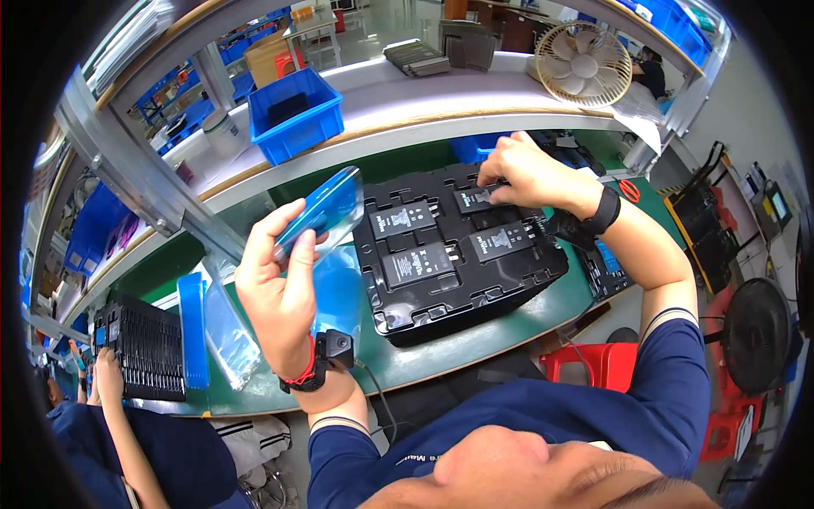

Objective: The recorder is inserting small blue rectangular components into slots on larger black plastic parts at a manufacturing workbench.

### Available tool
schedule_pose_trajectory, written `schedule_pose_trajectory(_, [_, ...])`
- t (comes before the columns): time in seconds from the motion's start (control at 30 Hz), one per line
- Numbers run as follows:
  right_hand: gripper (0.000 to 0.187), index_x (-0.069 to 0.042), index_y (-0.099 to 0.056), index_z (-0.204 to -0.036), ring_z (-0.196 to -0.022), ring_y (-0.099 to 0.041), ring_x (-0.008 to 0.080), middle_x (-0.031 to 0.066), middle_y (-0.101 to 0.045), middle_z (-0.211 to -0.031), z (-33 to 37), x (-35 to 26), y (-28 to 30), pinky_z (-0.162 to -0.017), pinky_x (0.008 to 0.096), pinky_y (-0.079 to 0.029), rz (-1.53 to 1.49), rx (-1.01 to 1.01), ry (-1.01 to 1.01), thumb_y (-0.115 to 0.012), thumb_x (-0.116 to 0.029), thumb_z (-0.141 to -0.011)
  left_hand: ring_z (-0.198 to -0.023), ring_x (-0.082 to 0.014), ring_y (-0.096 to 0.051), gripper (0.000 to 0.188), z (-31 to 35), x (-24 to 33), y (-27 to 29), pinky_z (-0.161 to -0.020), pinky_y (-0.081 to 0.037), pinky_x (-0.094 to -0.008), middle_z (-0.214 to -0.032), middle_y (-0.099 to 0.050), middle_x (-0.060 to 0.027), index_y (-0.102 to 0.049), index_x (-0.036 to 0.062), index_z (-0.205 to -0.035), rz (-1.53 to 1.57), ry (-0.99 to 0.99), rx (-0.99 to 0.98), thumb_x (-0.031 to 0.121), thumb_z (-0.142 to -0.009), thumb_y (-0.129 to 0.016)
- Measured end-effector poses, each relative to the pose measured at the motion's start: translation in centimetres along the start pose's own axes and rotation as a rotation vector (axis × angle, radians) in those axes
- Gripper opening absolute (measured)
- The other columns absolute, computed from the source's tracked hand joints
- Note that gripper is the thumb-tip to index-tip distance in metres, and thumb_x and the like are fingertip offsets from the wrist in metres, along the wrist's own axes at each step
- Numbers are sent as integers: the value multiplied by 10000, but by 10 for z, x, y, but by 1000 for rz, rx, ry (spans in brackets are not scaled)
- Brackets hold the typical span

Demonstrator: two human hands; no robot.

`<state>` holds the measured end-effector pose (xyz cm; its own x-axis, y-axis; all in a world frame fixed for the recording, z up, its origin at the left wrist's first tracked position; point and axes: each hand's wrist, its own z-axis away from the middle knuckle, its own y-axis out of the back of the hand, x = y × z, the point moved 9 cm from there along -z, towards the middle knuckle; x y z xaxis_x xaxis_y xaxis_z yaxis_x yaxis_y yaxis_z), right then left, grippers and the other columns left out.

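My left hand [284,276] is closed around a glossy blue film piece [320,212] with clear edges, held up left of a black plastic tray [398,318]. Flat black batteries lie in the tray's compartments: one at near left [417,265], one at far left [402,220], one at near right [502,240]. Over the far right compartment, my right hand [530,174] bends its fingers down onto the end of another battery [472,200]. Its fingertips are partly hidden, and this battery still lies in its compartment.
More blue film [337,293] lies beside the tray on the green bench. Left of it are clear bags [231,335] and a black rack [148,348], where a co-worker's hand [108,377] rests. A blue bin [297,119] and a fan [583,65] stand on the shelf.
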<state>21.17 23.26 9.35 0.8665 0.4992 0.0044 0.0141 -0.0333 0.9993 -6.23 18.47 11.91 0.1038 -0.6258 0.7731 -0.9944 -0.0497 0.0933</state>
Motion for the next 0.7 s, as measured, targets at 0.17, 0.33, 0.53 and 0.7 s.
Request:
schedule_pose_trajectory(0.17, [232, -87, -670, -875, -919, -533, 223, 38, -630, -858, 10, 16, -22, -863, 368, -335, -84, 11, 71, -736, -151, -662, -806, -156, -647, 266, -1, -2, -1, -628, -495, -217, -962, -627, -93, -545, -13, -1137, -25, 0, -8, -5, -871, -551])
schedule_pose_trajectory(0.33, [173, -83, -647, -801, -878, -532, 221, 37, -607, -826, 10, 8, -11, -832, 355, -352, 166, 188, 73, -718, -126, -649, -807, -156, -649, 269, -1, -3, 0, -630, -497, -216, -961, -628, -92, -543, -12, -1139, -37, 1, 3, -1, -871, -554])
schedule_pose_trajectory(0.53, [154, -86, -644, -786, -851, -531, 222, 38, -601, -802, 10, -7, -4, -799, 336, -364, 151, 250, 54, -712, -121, -653, -815, -161, -652, 271, 0, -4, 1, -626, -494, -215, -957, -631, -92, -543, -12, -1138, -43, 22, 6, -3, -868, -557])
schedule_pose_trajectory(0.7, [293, -89, -634, -936, -949, -541, 256, 67, -616, -879, 0, -2, -22, -846, 370, -384, 150, -87, -77, -715, -116, -656, -810, -164, -655, 265, -1, -1, 2, -624, -495, -214, -958, -632, -99, -545, -14, -1131, -13, -3, 9, -6, -866, -559])
